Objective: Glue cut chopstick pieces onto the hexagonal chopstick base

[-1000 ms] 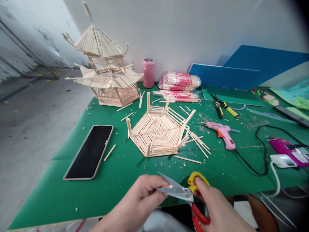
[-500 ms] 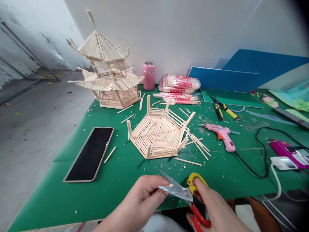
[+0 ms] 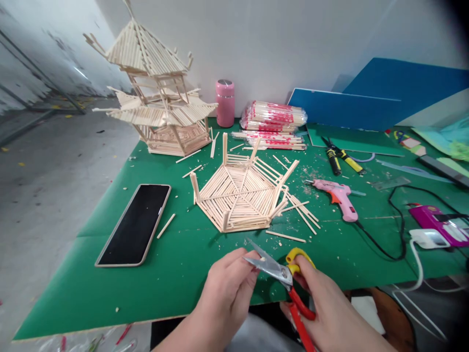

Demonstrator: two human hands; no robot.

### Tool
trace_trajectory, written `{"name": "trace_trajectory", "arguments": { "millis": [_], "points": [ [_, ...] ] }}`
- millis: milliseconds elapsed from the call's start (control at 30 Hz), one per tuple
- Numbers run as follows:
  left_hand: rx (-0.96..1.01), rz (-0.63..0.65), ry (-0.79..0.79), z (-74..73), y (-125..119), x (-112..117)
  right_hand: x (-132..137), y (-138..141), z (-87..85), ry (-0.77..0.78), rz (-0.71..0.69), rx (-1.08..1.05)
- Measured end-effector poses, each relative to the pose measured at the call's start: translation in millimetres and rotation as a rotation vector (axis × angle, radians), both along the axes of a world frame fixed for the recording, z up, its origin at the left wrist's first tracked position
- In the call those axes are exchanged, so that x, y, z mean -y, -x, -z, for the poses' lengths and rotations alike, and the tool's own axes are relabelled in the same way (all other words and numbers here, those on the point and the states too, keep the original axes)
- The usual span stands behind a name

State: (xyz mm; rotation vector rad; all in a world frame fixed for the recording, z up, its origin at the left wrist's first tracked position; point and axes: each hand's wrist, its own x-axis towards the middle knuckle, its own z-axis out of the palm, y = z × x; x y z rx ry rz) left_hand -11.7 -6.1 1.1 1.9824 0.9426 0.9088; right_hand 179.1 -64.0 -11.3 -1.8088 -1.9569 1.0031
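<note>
My right hand [image 3: 324, 305] grips scissors [image 3: 273, 269] with yellow and red handles, their blades parted and pointing left. At the blades, the closed fingers of my left hand [image 3: 227, 283] pinch a small wooden stick [image 3: 263, 259]; just its pale end shows between the blades and the rest is hidden. Beyond both hands stands a six-sided stick base [image 3: 238, 193] with short upright posts at its corners. Loose sticks [image 3: 304, 215] lie against its right side, and a single stick [image 3: 286, 236] lies in front.
A stick pagoda [image 3: 161, 112] stands back left. A phone [image 3: 134, 225] lies at left. Behind are a pink bottle [image 3: 224, 105] and packs of sticks [image 3: 273, 117]. To the right lie a pink glue gun [image 3: 339, 195] with its cord, pliers [image 3: 340, 159] and a purple power strip [image 3: 437, 222].
The view has tilted slightly down. My left hand has turned a little, and less of its thumb shows. The scissors stay parted around the stick's end.
</note>
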Motion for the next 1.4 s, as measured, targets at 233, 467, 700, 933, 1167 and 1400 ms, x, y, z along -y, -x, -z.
{"name": "trace_trajectory", "arguments": {
  "millis": [233,467,700,933,1167,1400],
  "points": [
    [0.086,0.131,0.289,-8.4,7.0,-10.2,-0.3,-2.4,-3.7,-0.053,-0.052,0.053],
    [0.146,0.166,0.489,-14.9,6.6,-11.7,-1.4,-2.7,-5.8,0.078,-0.027,0.027],
    [0.232,0.226,0.678,-11.2,9.5,-13.9,-0.8,0.1,-11.1,0.022,-0.036,0.035],
    [0.352,0.193,0.939,-10.7,11.8,-16.5,3.4,-2.6,-5.1,-0.035,-0.033,0.039],
    [0.218,0.152,0.878,-10.1,11.1,-16.8,1.9,-2.5,-1.8,0.122,0.103,-0.142],
    [0.266,0.126,0.998,-2.6,8.6,-15.2,0.7,-44.2,22.0,-0.119,0.493,-0.296]
  ]
}}
